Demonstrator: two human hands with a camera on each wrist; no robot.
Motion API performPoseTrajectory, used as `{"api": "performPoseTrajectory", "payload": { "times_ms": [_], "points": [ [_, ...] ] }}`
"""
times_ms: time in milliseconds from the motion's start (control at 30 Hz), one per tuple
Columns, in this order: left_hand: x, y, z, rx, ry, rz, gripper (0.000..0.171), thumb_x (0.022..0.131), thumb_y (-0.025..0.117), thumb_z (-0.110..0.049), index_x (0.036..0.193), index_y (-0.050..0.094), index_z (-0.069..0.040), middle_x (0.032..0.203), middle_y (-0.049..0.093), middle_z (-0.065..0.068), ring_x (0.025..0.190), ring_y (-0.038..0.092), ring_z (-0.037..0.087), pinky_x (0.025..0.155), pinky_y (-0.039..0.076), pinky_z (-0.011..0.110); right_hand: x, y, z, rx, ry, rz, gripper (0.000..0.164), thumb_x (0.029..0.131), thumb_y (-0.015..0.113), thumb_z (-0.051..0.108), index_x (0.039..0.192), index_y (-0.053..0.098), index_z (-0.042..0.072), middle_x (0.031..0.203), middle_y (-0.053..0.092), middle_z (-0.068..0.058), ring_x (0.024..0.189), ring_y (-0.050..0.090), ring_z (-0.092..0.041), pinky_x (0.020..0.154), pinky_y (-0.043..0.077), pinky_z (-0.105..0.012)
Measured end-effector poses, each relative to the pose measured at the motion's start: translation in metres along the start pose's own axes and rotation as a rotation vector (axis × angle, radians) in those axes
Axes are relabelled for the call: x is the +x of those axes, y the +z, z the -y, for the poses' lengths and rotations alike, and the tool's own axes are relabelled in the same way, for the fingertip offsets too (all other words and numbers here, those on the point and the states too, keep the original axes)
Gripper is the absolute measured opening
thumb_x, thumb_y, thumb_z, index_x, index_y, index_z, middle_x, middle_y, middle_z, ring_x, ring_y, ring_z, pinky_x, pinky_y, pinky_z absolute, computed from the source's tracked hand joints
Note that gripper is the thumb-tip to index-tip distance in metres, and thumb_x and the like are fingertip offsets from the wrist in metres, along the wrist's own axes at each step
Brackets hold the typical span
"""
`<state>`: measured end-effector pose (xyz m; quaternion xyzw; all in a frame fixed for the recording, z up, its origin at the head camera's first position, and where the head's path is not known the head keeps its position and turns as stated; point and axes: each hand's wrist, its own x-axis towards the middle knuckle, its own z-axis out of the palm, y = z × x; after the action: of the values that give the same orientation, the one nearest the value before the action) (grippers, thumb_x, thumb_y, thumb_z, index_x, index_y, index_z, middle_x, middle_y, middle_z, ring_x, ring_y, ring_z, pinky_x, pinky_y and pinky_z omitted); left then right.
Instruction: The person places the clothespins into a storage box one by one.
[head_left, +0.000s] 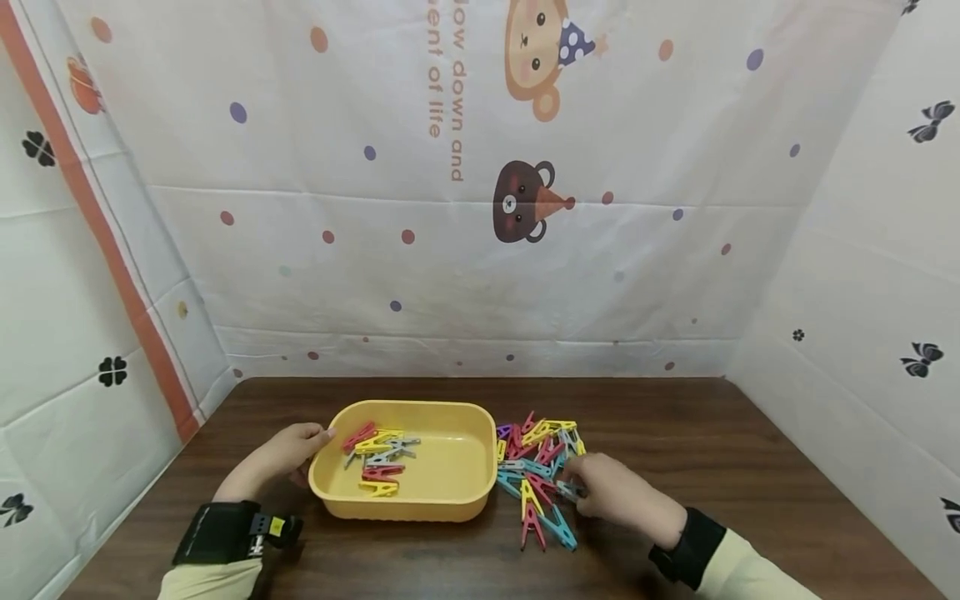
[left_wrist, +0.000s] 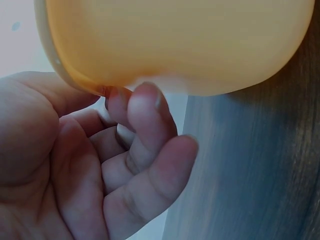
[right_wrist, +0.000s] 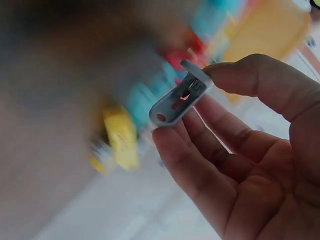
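Note:
A yellow plastic basin (head_left: 457,508) stands on the table with several clothespins (head_left: 381,454) in its left half. My left hand (head_left: 294,450) grips the basin's left rim, thumb on top and fingers under it; the left wrist view shows the fingers (left_wrist: 150,175) curled below the rim. To the right of the basin lies a loose pile of red, yellow, blue and purple clothespins (head_left: 536,467). At the pile's right edge my right hand (head_left: 611,492) pinches a grey clothespin (right_wrist: 182,97) between thumb and fingers.
The brown wooden table (head_left: 675,433) reaches back to a hanging white cloth (head_left: 450,275) printed with bears and dots. More of the printed cloth covers the left and right sides. A black band with a small device (head_left: 232,533) is on the left wrist.

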<state>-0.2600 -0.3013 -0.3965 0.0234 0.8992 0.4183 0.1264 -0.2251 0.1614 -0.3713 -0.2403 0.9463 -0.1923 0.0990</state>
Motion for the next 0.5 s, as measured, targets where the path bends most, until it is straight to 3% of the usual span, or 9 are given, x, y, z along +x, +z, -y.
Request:
{"api": "performPoseTrajectory", "payload": {
  "times_ms": [67, 233, 367, 500],
  "points": [
    [0.0, 0.0, 0.0, -0.005, 0.002, 0.002, 0.037, 0.112, 0.04, -0.026, 0.09, 0.056, -0.001, 0.067, 0.056, 0.001, 0.058, 0.061, 0.013, 0.058, 0.059, 0.034, 0.004, -0.014, 0.009, -0.037, -0.02, -0.048, 0.021, 0.081, 0.076, -0.003, 0.1, 0.071, 0.004, 0.083, 0.063, -0.001, 0.07, 0.047, -0.011, 0.061, 0.039, -0.026],
    [-0.001, 0.001, 0.0, -0.009, 0.0, -0.004, 0.037, 0.112, 0.04, -0.025, 0.091, 0.056, 0.0, 0.069, 0.06, 0.002, 0.058, 0.061, 0.013, 0.058, 0.06, 0.034, 0.031, -0.053, 0.048, -0.104, -0.174, -0.175, 0.02, 0.086, 0.075, 0.002, 0.106, 0.07, 0.004, 0.089, 0.067, -0.004, 0.074, 0.053, -0.009, 0.065, 0.045, -0.022],
    [-0.001, 0.001, -0.001, 0.009, 0.0, -0.006, 0.036, 0.112, 0.041, -0.025, 0.091, 0.057, 0.0, 0.07, 0.06, 0.003, 0.058, 0.061, 0.013, 0.059, 0.06, 0.034, 0.067, -0.072, 0.094, -0.08, -0.318, -0.256, 0.02, 0.089, 0.07, 0.003, 0.11, 0.069, 0.003, 0.094, 0.07, -0.007, 0.078, 0.059, -0.013, 0.07, 0.05, -0.023],
    [0.0, 0.001, -0.003, 0.034, -0.005, -0.013, 0.036, 0.112, 0.042, -0.026, 0.092, 0.058, 0.0, 0.071, 0.059, 0.003, 0.059, 0.061, 0.014, 0.059, 0.06, 0.034, 0.116, -0.071, 0.138, -0.085, -0.457, -0.325, 0.025, 0.092, 0.069, 0.005, 0.116, 0.068, 0.001, 0.103, 0.072, -0.011, 0.09, 0.065, -0.02, 0.083, 0.057, -0.03]
  ]
}}
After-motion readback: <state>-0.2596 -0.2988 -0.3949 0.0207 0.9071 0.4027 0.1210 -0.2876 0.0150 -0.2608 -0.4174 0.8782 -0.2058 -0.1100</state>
